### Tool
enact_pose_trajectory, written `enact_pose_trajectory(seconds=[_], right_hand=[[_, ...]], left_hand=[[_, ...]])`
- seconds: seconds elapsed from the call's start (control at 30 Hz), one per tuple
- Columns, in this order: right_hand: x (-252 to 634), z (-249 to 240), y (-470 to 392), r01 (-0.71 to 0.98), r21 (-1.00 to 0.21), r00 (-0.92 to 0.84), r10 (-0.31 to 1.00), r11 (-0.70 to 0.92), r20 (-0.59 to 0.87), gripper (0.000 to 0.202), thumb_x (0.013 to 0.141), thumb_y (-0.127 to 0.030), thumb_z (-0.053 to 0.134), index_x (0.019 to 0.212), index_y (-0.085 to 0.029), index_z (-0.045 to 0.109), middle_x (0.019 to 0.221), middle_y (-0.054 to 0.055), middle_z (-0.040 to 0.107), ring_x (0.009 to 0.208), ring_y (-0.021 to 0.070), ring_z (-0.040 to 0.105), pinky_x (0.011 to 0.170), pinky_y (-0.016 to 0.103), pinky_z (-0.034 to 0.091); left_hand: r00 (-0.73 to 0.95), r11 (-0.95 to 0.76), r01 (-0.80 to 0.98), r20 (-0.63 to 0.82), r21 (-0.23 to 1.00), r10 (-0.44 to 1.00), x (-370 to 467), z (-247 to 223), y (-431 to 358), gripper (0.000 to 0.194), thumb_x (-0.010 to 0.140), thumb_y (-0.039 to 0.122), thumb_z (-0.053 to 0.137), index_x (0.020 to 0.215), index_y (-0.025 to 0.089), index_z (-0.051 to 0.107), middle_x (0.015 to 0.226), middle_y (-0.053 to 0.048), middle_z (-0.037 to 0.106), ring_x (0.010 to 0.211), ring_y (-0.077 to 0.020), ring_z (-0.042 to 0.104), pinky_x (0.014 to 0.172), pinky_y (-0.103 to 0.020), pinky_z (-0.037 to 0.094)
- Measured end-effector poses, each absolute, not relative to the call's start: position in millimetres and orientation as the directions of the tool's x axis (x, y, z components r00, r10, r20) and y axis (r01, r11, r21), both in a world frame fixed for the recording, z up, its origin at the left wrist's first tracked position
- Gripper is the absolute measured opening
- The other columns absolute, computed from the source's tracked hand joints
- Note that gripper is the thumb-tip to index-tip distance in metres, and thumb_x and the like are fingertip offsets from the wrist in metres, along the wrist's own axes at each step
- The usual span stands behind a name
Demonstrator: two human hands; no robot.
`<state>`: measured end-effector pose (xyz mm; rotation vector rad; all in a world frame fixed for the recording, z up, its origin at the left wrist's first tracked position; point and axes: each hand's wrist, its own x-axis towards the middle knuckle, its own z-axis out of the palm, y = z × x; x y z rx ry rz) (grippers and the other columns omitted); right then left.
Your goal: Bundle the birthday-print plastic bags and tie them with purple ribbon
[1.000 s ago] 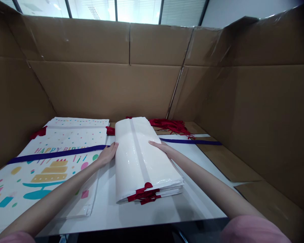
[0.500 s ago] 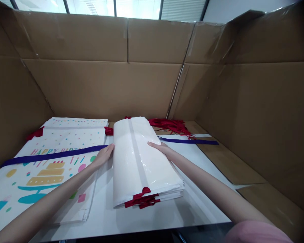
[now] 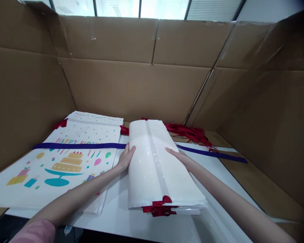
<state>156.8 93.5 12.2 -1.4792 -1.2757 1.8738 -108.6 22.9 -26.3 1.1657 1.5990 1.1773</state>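
A thick folded stack of white plastic sheets (image 3: 164,168) lies on the white table, with red ribbon (image 3: 159,208) poking out at its near end. My left hand (image 3: 126,156) grips its left, rounded edge. On the right side my right hand (image 3: 178,156) is closed round the stack, thumb on top and fingers hidden below. A dark blue strap (image 3: 78,146) runs from the left towards the stack and comes out on the right beyond my right hand; its middle is hidden.
Printed birthday sheets (image 3: 66,168) are piled on the left under the strap. Red ribbons (image 3: 190,132) lie heaped behind the stack. Cardboard walls (image 3: 136,87) stand at the back and both sides. The table's front edge is near the bottom.
The view has shifted left, so everything appears further right. My left hand now reaches further over the stack's left edge, and the strap on the left lies straighter.
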Motion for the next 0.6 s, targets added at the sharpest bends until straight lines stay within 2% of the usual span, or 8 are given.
enact_pose_trajectory(seconds=[0.17, 0.37, 0.4, 0.47, 0.53, 0.6], right_hand=[[154, 18, 85, 0.203, -0.837, -0.354, 0.758, -0.509, -0.547, 0.077, 0.067, -0.060, 0.065, 0.128, -0.019, 0.044, 0.119, 0.010, 0.052, 0.091, 0.0199, 0.062, 0.072, 0.030, 0.055], [150, 30, 81, 0.244, -0.838, -0.276, 0.794, -0.487, -0.542, 0.077, 0.067, -0.057, 0.066, 0.130, -0.020, 0.043, 0.122, 0.010, 0.050, 0.094, 0.0199, 0.061, 0.069, 0.025, 0.056], [149, 30, 81, 0.250, -0.835, -0.280, 0.789, -0.490, -0.547, 0.078, 0.067, -0.057, 0.065, 0.132, -0.020, 0.042, 0.121, 0.010, 0.050, 0.094, 0.0202, 0.061, 0.070, 0.026, 0.056], [149, 29, 83, 0.257, -0.829, -0.279, 0.783, -0.497, -0.556, 0.080, 0.068, -0.057, 0.065, 0.134, -0.020, 0.039, 0.121, 0.010, 0.051, 0.094, 0.0207, 0.061, 0.072, 0.027, 0.055], [149, 27, 85, 0.263, -0.829, -0.264, 0.789, -0.494, -0.554, 0.084, 0.067, -0.057, 0.066, 0.136, -0.019, 0.036, 0.121, 0.011, 0.050, 0.097, 0.0209, 0.061, 0.074, 0.028, 0.055], [149, 26, 86, 0.265, -0.829, -0.246, 0.796, -0.493, -0.552, 0.087, 0.066, -0.057, 0.067, 0.137, -0.019, 0.034, 0.121, 0.012, 0.050, 0.099, 0.0211, 0.060, 0.076, 0.029, 0.055]], left_hand=[[-0.221, 0.076, 0.187, -0.033, 0.979, 0.975, -101, -22, 20, 0.067, 0.082, 0.065, 0.034, 0.137, 0.029, 0.026, 0.135, 0.001, 0.042, 0.119, -0.0137, 0.048, 0.104, -0.025, 0.039], [-0.178, 0.060, 0.310, -0.004, 0.949, 0.984, -107, -21, 19, 0.063, 0.082, 0.065, 0.032, 0.130, 0.025, 0.037, 0.133, -0.002, 0.043, 0.120, -0.0169, 0.046, 0.108, -0.031, 0.035], [-0.166, 0.055, 0.339, 0.002, 0.939, 0.986, -110, -21, 20, 0.063, 0.082, 0.065, 0.032, 0.130, 0.025, 0.037, 0.133, -0.002, 0.043, 0.122, -0.0174, 0.044, 0.112, -0.033, 0.031], [-0.136, 0.043, 0.398, 0.013, 0.916, 0.991, -116, -24, 23, 0.064, 0.082, 0.063, 0.033, 0.133, 0.025, 0.034, 0.136, -0.002, 0.040, 0.130, -0.0182, 0.036, 0.120, -0.037, 0.013], [-0.100, 0.037, 0.447, 0.009, 0.894, 0.995, -122, -26, 26, 0.070, 0.082, 0.063, 0.034, 0.139, 0.024, 0.025, 0.141, -0.002, 0.033, 0.137, -0.0182, 0.024, 0.121, -0.039, -0.007], [-0.056, 0.041, 0.484, -0.016, 0.874, 0.998, -126, -27, 29, 0.079, 0.082, 0.065, 0.031, 0.144, 0.020, 0.013, 0.142, -0.003, 0.029, 0.140, -0.0178, 0.018, 0.120, -0.038, -0.015]])
